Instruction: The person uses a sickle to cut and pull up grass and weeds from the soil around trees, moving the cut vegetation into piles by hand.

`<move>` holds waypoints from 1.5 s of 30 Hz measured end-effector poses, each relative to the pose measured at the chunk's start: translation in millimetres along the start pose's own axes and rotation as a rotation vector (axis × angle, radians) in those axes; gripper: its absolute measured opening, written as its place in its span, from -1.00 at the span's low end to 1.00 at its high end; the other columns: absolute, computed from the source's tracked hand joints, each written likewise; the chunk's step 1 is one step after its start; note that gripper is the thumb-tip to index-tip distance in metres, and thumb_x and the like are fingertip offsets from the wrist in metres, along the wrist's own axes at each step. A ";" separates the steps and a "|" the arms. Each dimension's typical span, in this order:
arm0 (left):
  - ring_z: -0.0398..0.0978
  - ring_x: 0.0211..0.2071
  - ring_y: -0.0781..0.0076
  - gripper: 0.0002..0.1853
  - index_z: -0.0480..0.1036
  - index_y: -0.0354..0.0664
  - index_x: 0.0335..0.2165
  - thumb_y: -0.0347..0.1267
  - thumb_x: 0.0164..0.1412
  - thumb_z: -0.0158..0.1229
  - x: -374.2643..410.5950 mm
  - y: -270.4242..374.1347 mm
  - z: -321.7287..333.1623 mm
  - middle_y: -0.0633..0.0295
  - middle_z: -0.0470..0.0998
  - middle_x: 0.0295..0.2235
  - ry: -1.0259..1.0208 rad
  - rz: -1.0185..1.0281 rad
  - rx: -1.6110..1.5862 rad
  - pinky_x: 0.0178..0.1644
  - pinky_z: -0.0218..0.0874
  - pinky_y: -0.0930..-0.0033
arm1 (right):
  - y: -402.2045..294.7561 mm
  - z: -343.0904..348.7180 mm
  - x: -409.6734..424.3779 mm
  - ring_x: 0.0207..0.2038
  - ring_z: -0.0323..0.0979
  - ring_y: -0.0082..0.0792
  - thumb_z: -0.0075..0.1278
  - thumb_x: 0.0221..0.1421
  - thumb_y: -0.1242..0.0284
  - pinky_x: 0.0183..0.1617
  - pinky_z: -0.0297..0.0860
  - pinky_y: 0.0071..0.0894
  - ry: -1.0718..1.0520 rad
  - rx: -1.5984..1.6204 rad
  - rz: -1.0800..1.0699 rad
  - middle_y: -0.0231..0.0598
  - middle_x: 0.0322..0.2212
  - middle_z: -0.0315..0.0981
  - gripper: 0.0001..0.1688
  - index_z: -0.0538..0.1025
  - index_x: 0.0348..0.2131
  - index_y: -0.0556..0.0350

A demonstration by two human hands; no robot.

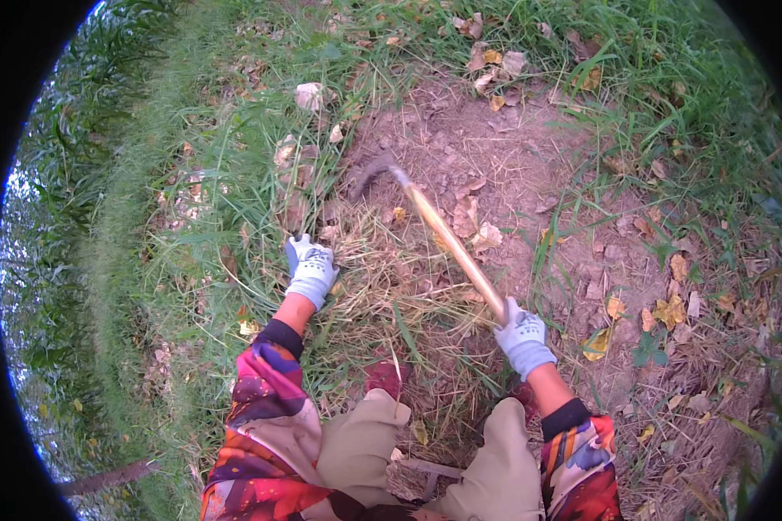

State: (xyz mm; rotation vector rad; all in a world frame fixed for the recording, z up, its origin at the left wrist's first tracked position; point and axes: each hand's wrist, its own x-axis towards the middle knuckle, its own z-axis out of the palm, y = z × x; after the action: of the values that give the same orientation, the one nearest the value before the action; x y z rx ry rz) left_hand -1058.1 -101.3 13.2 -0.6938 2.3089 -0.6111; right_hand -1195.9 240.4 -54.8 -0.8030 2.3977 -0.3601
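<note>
A sickle (453,244) with a pale wooden handle reaches across bare soil. My right hand (522,332), in a white-and-grey work glove, is closed around the lower end of that handle. The dark, curved sickle blade (369,174) points left, its tip low at the border between the soil and the grass. My left hand (313,266), gloved alike, is curled at the base of a tuft of green grass (303,176); its fingertips are hidden. Between the hands lies a loose heap of cut, partly dried grass (381,280).
My knees in beige trousers (365,443) are bent, with red shoes (386,378) at the heap. A low metal frame (430,467) shows between my legs. Dry leaves (485,236) dot the soil (521,143). Tall leafy plants (58,182) stand at left, near a dark bar (107,478).
</note>
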 end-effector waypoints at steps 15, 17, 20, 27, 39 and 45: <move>0.15 -0.01 0.00 -0.62 0.45 -0.04 -0.33 -0.05 -0.08 0.03 -106.2 -89.2 142.3 0.17 0.43 -0.23 0.100 -0.353 -0.163 0.10 -0.27 -0.09 | 84.6 8.2 -157.9 -0.55 0.36 0.07 0.07 -0.28 0.37 -0.49 0.30 -0.12 0.029 0.235 0.086 -0.01 -0.66 0.35 -0.62 0.31 -0.38 0.08; 0.18 -0.01 0.06 -0.56 0.41 -0.10 -0.24 -0.06 0.00 -0.06 -146.3 -100.9 203.1 0.10 0.40 -0.20 -0.066 -0.432 -0.106 0.10 -0.20 -0.02 | 73.3 -5.0 -144.6 -0.55 0.36 0.07 0.05 -0.26 0.40 -0.50 0.29 -0.13 0.095 0.315 0.058 0.00 -0.65 0.35 -0.65 0.31 -0.39 0.09; 0.28 -0.09 0.02 -0.59 0.35 -0.14 -0.15 -0.18 0.07 -0.16 -209.0 -111.5 299.2 0.03 0.40 -0.20 -0.390 -0.543 -0.258 0.02 -0.01 0.01 | 66.0 0.7 -126.9 -0.62 0.38 -0.12 0.08 -0.28 0.47 -0.52 0.30 -0.26 0.188 0.466 0.000 -0.11 -0.69 0.33 -0.59 0.31 -0.33 0.15; 0.40 -0.25 0.40 -0.36 0.23 -0.22 -0.04 -0.30 -0.12 0.25 -209.9 -154.2 187.3 0.21 0.44 -0.26 -0.579 -0.590 -1.749 -0.17 0.25 0.44 | 60.2 -14.6 -115.7 -0.61 0.30 -0.47 0.06 -0.22 0.53 -0.52 0.30 -0.43 0.161 0.764 0.208 -0.25 -0.63 0.33 -0.57 0.30 -0.26 0.17; 0.28 -0.18 0.16 -0.56 0.38 -0.04 -0.27 -0.21 -0.25 0.17 -88.5 -94.1 -79.2 0.20 0.39 -0.26 0.549 -0.163 -0.653 -0.09 0.00 0.12 | -26.0 -79.0 0.9 -0.34 0.40 -0.06 0.10 -0.30 0.23 -0.24 0.32 -0.26 0.254 0.407 0.035 -0.03 -0.43 0.42 -0.37 0.32 -0.19 0.14; -0.10 0.15 -0.02 -0.13 -0.04 0.05 0.13 0.08 -0.13 0.05 36.8 -21.0 -14.7 0.09 -0.03 0.15 -0.007 -0.035 -0.435 0.10 -0.29 -0.24 | -127.7 -100.1 77.7 -0.44 0.43 -0.10 0.03 -0.23 0.25 -0.36 0.34 -0.23 0.149 0.237 0.054 -0.03 -0.53 0.42 -0.55 0.33 -0.32 0.10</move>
State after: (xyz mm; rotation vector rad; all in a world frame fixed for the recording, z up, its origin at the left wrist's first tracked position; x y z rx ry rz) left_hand -1085.7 -136.1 19.2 -0.9322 2.4501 -0.1149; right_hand -1247.6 99.2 44.0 -0.6222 2.4470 -0.6888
